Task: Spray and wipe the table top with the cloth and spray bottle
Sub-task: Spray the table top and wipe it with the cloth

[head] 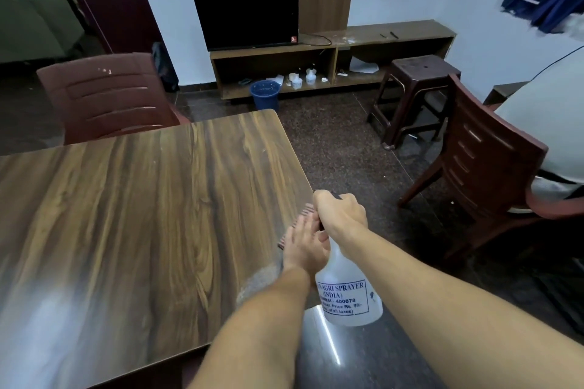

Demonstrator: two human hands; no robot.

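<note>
Fingers of the right hand [341,211] grip the head of the spray bottle [347,290]; left hand [303,246], fingers straight, rests on the striped cloth [306,209] at the surface [126,215] edge.

Only two arms of the person show. The left hand [305,246] and right hand [341,211] are bare, and both forearms [442,287] are bare too, uncovered from wrists to the near frame edge.
</note>
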